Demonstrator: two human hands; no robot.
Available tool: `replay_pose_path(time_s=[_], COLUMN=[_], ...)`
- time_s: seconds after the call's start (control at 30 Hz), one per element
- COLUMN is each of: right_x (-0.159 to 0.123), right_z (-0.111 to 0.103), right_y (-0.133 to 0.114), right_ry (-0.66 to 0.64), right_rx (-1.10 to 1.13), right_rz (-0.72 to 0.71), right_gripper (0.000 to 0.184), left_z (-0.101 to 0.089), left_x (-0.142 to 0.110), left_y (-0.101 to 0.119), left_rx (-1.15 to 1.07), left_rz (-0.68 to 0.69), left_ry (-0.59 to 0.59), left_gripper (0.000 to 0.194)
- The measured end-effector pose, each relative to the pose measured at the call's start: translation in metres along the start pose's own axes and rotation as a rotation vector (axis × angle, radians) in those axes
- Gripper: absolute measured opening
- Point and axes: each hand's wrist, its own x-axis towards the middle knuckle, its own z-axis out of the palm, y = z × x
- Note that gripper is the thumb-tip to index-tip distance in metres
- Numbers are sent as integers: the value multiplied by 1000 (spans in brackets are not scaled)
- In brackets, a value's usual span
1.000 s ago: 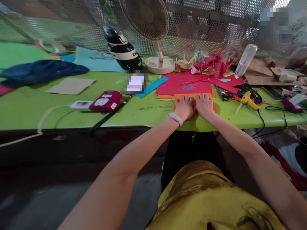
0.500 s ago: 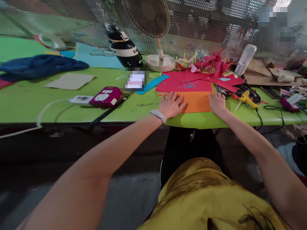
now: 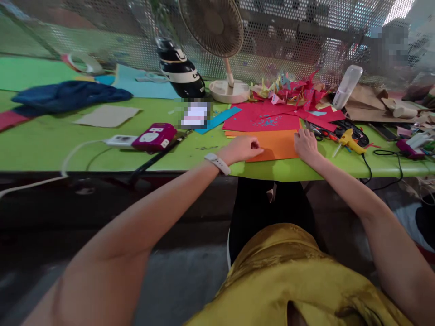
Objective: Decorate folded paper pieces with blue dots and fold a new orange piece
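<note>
A folded-looking orange paper (image 3: 277, 146) lies near the table's front edge, with thin yellow-orange edges showing at its far left corner. My left hand (image 3: 243, 148), a pale band on its wrist, rests at the paper's left end. Its fingers are curled in, and nothing shows between them. At the right end, my right hand (image 3: 306, 144) holds the paper's edge with bent fingers close together; the fingertips are partly hidden. Just beyond the orange paper are red sheets (image 3: 243, 118) sprinkled with small blue bits.
A yellow glue gun (image 3: 351, 142) with a cord lies right of my right hand, near scissors (image 3: 316, 131). Red and yellow paper scraps (image 3: 302, 90) are heaped behind. Leftward are a blue strip (image 3: 220, 118), phone (image 3: 196, 114), purple box (image 3: 155, 137), fan (image 3: 229, 90) and black bottle (image 3: 181, 72).
My left hand has gone from spread flat on the orange paper to curled, and its wrist has shifted slightly left. The right hand stays at the right edge. The view has turned slightly left.
</note>
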Motion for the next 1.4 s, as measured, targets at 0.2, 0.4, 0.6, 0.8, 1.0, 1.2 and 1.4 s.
replay_pose_path(time_s=[0.2,0.4,0.6,0.8,1.0,1.2,1.4], right_x=[7,12,25,35,38,37,20], right_z=[-22,-30,-22,-17,-22,-27,-32], right_y=[-6,-15,-12,-13,-18,-10,31], right_ry=[-80,-435,-523,-562,-631,-712,-777], right_rx=[281,604,673,733,703,648,633], right_rz=[-35,-192,-195,-144,-118,-31,100], right_gripper=[32,20,20,16,15,19,26], left_z=[-1,-3,-2,-2,1,4,8], left_x=[22,19,25,28,28,35,39], left_y=[11,10,4,4,6,4,3], left_rx=[-149,-140,-43,-198,-433,-421,-384], left_rz=[-32,17,-22,-67,-191,-248,-225], left_ry=[-265,-236,-178,-171,-403,-410,-416], left_gripper=[41,48,58,54,47,49,52])
